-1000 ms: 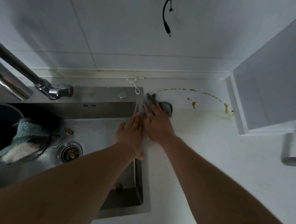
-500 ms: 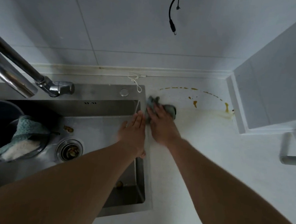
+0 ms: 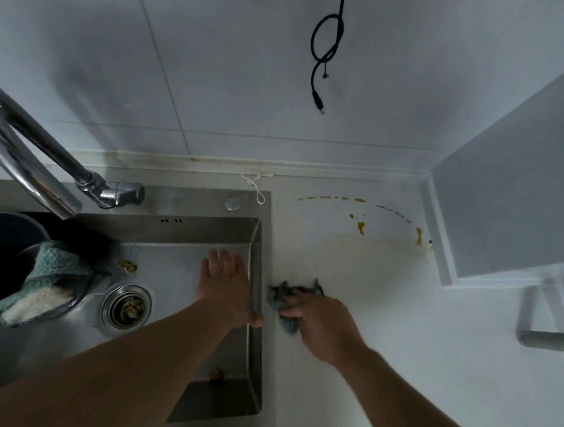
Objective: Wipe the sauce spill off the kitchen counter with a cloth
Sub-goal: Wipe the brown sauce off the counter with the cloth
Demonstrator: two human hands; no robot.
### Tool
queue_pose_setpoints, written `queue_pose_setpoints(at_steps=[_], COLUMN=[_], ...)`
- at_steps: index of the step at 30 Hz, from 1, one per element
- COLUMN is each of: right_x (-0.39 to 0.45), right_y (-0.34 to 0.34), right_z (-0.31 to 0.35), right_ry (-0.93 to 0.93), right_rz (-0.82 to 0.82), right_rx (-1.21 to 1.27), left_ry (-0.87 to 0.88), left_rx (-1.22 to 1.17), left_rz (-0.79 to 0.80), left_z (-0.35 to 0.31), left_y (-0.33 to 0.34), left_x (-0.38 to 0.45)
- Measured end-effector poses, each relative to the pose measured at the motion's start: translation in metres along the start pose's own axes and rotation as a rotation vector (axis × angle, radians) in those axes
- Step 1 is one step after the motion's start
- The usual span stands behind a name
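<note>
The right hand (image 3: 321,326) seemingly bunches the crumpled grey-blue cloth (image 3: 283,299); the brownish-orange sauce streaks (image 3: 360,227) lie toward one o'clock, nearer it than the flat, splayed left hand (image 3: 225,289).

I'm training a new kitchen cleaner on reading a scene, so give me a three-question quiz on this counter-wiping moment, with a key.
1. True or false: the crumpled grey-blue cloth lies on top of the brown sauce drips.
2. Which hand holds the cloth? A) left hand B) right hand C) both
3. Fill in: the left hand's thumb rests on the rim of the stainless steel ____.

Key
1. False: the cloth sits on the white counter beside the sink, nearer the person than the drips by the back wall.
2. B: the right hand's fingers curl over the cloth; the left hand is flat over the basin.
3. sink
</note>
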State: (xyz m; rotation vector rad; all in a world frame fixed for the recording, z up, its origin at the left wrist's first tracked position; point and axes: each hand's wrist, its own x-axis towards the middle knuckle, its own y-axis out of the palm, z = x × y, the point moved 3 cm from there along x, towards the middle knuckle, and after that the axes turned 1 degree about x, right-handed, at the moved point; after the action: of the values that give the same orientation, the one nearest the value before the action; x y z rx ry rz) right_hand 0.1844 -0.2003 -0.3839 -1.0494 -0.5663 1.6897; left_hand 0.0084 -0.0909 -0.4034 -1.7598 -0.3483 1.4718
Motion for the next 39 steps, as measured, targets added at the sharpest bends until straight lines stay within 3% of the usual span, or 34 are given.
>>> queue_pose_setpoints(at_steps=[2,4,6,8,11,17,20,22,25,26,27,30,32,34,39], right_x=[0.010,0.023,0.030,0.031,0.055,0.166,0.195,0.196,0.172,0.164,0.155,0.126,0.130,0.158,0.209], right_y=[-0.035,-0.061,-0.053,-0.019,0.003,-0.057,-0.078,-0.071,-0.056,-0.062,-0.074,-0.115,-0.119,-0.107,-0.056], right_z=[-0.012,-0.025,-0.028,-0.013,0.005,-0.011,-0.029,-0.019,-0.015,-0.029,-0.049,-0.118,-0.122,-0.083,0.025], right_ry=[0.201,0.356,0.388,0.307,0.200,0.337,0.392,0.323,0.011,-0.012,0.064,0.622,0.833,0.757,0.310], right_rz=[-0.033,-0.257,-0.309,-0.165,-0.128,-0.235,-0.361,-0.401,-0.286,-0.283,-0.314,-0.531,-0.560,-0.545,-0.468], right_rx=[0.294,0.500,0.303,-0.006,-0.196,-0.215,-0.186,-0.162,-0.211,-0.203,-0.190,-0.007,0.030,0.026,-0.043], left_ry=[0.013,0.020,0.028,0.052,0.078,-0.054,-0.034,-0.010,0.006,0.010,0.013,-0.006,-0.014,-0.008,-0.045], left_rx=[-0.001,-0.026,-0.062,-0.077,-0.076,-0.083,-0.031,-0.045,-0.032,-0.029,-0.023,0.023,0.027,0.032,0.017], left_rz=[-0.023,-0.071,-0.167,-0.241,-0.284,-0.186,-0.126,-0.125,-0.108,-0.086,-0.064,-0.062,-0.060,-0.057,-0.060], left_z=[-0.001,-0.003,-0.004,-0.006,-0.013,-0.026,-0.027,-0.025,-0.022,-0.021,-0.021,-0.024,-0.025,-0.027,-0.021], left_y=[-0.011,-0.025,-0.037,-0.048,-0.065,-0.090,-0.086,-0.084,-0.090,-0.092,-0.093,-0.093,-0.094,-0.095,-0.092], left_x=[0.004,0.009,0.014,0.019,0.034,0.065,0.072,0.073,0.073,0.072,0.071,0.070,0.069,0.067,0.067])
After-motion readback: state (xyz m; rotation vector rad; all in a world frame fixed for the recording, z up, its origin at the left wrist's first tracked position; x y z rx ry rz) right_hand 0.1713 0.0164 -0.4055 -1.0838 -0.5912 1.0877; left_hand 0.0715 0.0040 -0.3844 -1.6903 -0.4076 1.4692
